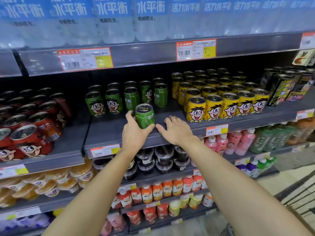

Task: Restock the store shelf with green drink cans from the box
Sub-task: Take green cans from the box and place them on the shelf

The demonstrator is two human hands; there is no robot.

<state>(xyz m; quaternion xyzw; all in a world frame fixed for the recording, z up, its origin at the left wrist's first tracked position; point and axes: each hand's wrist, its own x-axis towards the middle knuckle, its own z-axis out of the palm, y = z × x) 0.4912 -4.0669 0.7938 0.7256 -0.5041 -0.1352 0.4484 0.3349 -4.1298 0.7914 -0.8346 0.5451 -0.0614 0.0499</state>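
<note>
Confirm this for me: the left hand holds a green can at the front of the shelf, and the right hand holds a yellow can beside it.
Not quite. In the head view the right hand holds nothing: it rests open on the shelf edge, well short of the yellow cans. The rest stands: the left hand has its grip on a green can at the front of the shelf.

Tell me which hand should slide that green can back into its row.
Left. The left hand already grips the green can; the right hand rests open on the shelf beside it.
</note>
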